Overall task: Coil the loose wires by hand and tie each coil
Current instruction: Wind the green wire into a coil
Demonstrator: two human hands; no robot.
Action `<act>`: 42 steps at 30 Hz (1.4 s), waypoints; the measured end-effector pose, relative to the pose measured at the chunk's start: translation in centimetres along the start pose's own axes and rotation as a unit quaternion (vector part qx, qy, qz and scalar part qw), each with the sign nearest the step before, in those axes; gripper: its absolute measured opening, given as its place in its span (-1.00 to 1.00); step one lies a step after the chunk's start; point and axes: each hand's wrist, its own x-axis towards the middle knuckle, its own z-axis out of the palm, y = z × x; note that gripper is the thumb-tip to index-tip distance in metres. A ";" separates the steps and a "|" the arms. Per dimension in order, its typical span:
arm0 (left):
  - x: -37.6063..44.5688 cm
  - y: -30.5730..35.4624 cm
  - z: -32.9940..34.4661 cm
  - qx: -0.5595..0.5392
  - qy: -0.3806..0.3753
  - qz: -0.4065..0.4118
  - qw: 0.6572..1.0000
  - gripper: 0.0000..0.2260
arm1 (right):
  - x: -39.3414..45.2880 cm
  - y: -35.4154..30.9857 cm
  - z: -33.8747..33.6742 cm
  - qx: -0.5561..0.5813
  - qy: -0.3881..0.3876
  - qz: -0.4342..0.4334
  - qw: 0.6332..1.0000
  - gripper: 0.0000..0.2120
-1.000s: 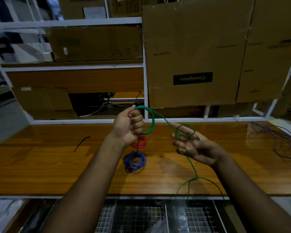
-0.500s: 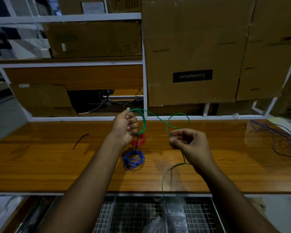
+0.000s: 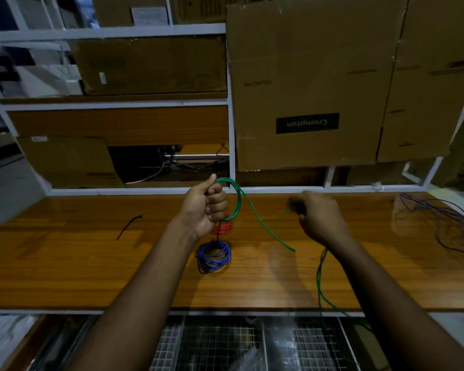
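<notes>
Left hand [image 3: 204,210] fisted round green wire [image 3: 255,210] loops at centre frame, anchoring them; blurred right hand [image 3: 319,218] fingers pinching slack, feeding another turn.

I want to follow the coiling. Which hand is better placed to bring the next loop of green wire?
The right hand: it pinches the loose green wire, while the left hand grips the coil.

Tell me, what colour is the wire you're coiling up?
Green: the green wire, seen in the head view.
</notes>
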 end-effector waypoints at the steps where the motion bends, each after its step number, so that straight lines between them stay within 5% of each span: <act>1: 0.1 0.0 0.0 -0.005 0.001 0.001 1.000 -0.56 | -0.1 0.0 0.5 0.061 -0.062 -0.002 0.996 -0.77; 3: 0.4 -0.3 -0.2 -0.017 0.004 0.002 1.000 -0.55 | -0.6 -0.3 1.5 0.224 -0.174 -0.004 0.959 -0.78; 6: 0.8 -0.9 -0.4 -0.035 0.011 -0.006 0.999 -0.56 | -1.9 -1.7 2.8 0.447 -0.264 -0.067 0.852 -0.81; 11: 1.2 -2.1 -0.6 -0.033 0.033 -0.021 0.999 -0.53 | -2.2 -3.5 2.4 0.678 -0.278 -0.050 0.678 -0.89; 14: 1.1 -2.4 -0.6 -0.036 0.037 -0.031 0.998 -0.53 | -1.4 -3.4 0.9 0.747 -0.232 -0.004 0.623 -0.88; 16: 0.9 -2.5 -0.6 -0.032 0.035 -0.034 0.998 -0.54 | -0.5 -2.9 0.1 0.737 -0.156 0.068 0.654 -0.82; 20: 0.6 -2.3 -0.5 -0.045 0.018 -0.038 0.998 -0.53 | 0.7 -1.4 -0.2 0.575 -0.014 0.202 0.792 -0.79; 23: 0.4 -1.9 -0.5 -0.058 0.004 -0.034 0.998 -0.54 | 0.5 -0.8 0.3 0.345 0.076 0.201 0.914 -0.86; 25: 0.4 -1.6 -0.4 -0.067 -0.005 -0.032 0.997 -0.55 | 0.1 -0.9 0.9 0.211 0.072 0.206 0.953 -0.84; 29: 0.4 -1.3 0.1 -0.085 -0.005 -0.027 0.996 -0.54 | -1.1 -1.9 1.7 0.134 -0.051 0.241 0.960 -0.46; 32: 0.4 -1.4 0.4 -0.082 0.004 -0.032 0.996 -0.54 | -1.9 -2.3 2.5 0.094 0.027 0.170 0.981 0.09; 34: 0.4 -1.6 0.5 -0.082 0.012 -0.039 0.996 -0.55 | -1.8 -2.4 2.8 0.030 0.097 0.103 0.989 0.24; 38: 0.3 -1.8 0.6 -0.077 0.014 -0.047 0.996 -0.55 | -0.9 -2.4 2.3 -0.050 0.242 0.011 0.969 0.01; 42: -0.2 -1.5 0.5 -0.074 -0.024 -0.069 0.995 -0.55 | 0.6 -1.9 2.6 -0.122 0.195 -0.015 0.973 -0.34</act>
